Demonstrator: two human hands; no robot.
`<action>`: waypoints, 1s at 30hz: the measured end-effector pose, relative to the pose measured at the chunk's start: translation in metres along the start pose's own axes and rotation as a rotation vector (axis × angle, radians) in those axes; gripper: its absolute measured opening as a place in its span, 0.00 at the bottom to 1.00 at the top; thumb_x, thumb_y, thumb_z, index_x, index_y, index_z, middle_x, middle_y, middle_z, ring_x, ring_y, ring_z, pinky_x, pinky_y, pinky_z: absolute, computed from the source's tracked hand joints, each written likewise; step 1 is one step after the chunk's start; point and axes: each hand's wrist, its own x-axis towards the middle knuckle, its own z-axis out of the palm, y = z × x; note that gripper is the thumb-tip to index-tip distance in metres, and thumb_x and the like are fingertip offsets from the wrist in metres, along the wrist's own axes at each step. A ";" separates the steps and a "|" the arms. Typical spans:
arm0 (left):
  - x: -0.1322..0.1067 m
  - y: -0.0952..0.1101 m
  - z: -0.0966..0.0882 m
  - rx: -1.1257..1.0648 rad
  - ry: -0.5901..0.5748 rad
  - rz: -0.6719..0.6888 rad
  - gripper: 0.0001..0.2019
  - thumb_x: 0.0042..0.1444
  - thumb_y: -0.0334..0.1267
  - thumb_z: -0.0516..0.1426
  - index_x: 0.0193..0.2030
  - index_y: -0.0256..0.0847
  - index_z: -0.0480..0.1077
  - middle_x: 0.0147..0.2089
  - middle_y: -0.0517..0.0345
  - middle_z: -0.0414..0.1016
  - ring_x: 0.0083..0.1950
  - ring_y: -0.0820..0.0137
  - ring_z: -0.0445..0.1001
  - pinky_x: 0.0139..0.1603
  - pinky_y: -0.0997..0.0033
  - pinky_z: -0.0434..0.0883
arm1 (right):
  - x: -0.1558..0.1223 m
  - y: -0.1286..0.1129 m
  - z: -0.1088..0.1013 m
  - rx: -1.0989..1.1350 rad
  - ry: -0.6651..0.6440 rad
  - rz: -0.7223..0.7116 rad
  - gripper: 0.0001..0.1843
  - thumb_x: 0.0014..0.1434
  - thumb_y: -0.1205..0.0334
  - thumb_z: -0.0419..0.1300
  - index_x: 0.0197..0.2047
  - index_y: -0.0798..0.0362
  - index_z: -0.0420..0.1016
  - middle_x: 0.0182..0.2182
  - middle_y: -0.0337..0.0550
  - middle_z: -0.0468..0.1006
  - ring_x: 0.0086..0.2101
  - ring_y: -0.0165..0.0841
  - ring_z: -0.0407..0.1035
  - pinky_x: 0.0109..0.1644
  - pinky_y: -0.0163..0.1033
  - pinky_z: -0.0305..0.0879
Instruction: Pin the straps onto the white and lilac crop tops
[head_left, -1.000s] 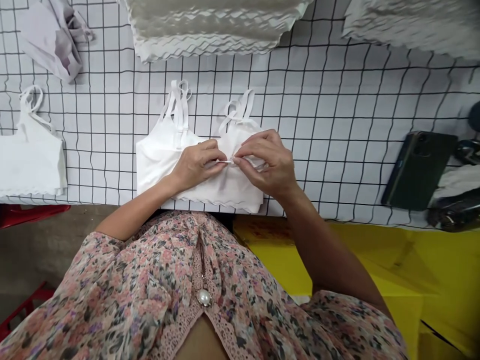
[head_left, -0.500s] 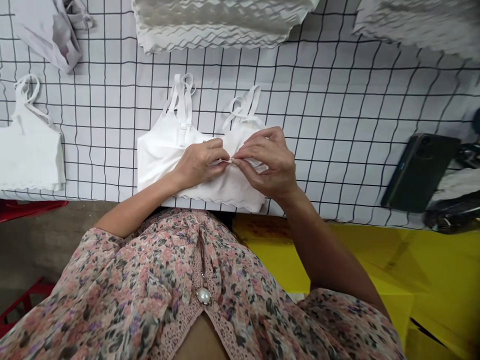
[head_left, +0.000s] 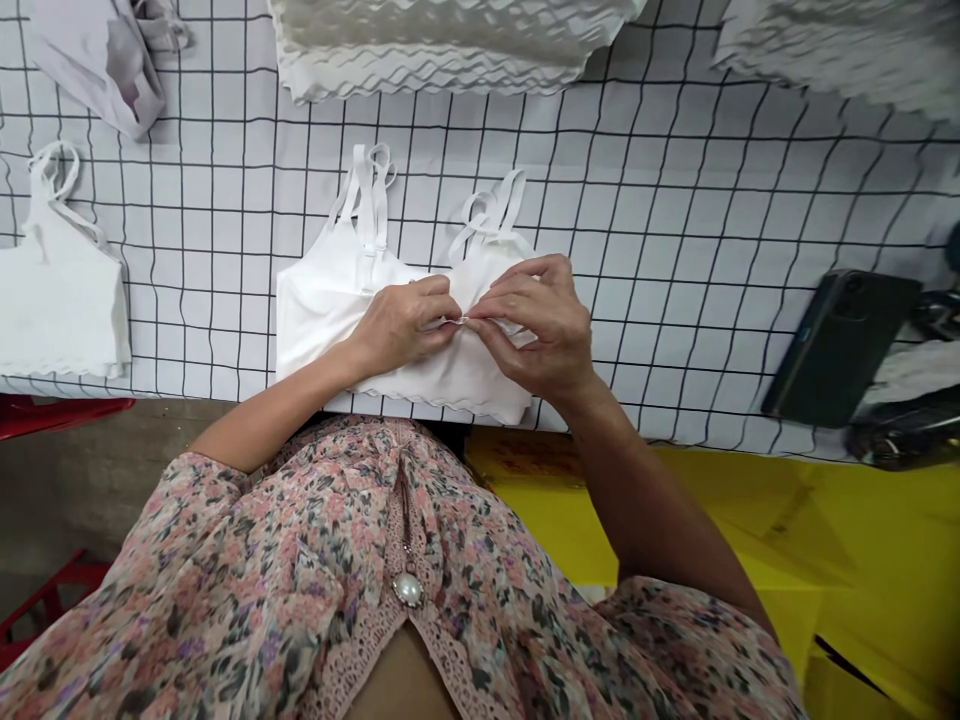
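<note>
A white bra [head_left: 315,315] with thin straps lies flat at the table's near edge, its straps pointing away from me. Over its middle, my left hand [head_left: 405,320] is closed, thumb and fingertips pinching the fabric at the centre. My right hand [head_left: 544,320] comes in from the other side and pinches at the same spot, fingertips almost touching those of the left. Whatever small part sits between the fingertips is too small to make out.
A grid-patterned cloth [head_left: 652,300] covers the table. Stacked white garments [head_left: 450,50] lie at the back, another white bra top [head_left: 64,300] at left. A dark phone [head_left: 840,345] rests at right. Yellow boxes [head_left: 885,540] stand below the right edge, a red stool [head_left: 56,600] lower left.
Both hands keep their pinch at the bra's centre with barely any movement. The view has shifted very slightly.
</note>
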 end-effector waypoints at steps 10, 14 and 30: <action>0.000 -0.001 0.002 -0.001 -0.024 0.013 0.08 0.67 0.33 0.60 0.36 0.43 0.81 0.31 0.58 0.70 0.33 0.69 0.70 0.33 0.66 0.63 | 0.002 0.001 -0.004 -0.061 -0.097 0.035 0.09 0.68 0.56 0.64 0.35 0.45 0.81 0.34 0.46 0.82 0.54 0.60 0.75 0.67 0.82 0.59; 0.001 0.001 -0.001 0.010 -0.045 0.007 0.09 0.67 0.33 0.60 0.37 0.44 0.82 0.32 0.57 0.73 0.33 0.69 0.72 0.33 0.66 0.65 | 0.005 0.000 -0.008 -0.097 -0.141 0.011 0.08 0.68 0.59 0.63 0.35 0.45 0.80 0.34 0.45 0.82 0.55 0.58 0.74 0.70 0.82 0.55; 0.003 -0.011 -0.002 -0.019 0.017 0.009 0.07 0.70 0.38 0.62 0.43 0.43 0.83 0.37 0.55 0.82 0.37 0.68 0.78 0.37 0.67 0.69 | 0.051 0.026 -0.050 -0.020 -0.465 -0.037 0.14 0.69 0.44 0.66 0.36 0.41 0.85 0.29 0.40 0.77 0.40 0.40 0.73 0.68 0.65 0.62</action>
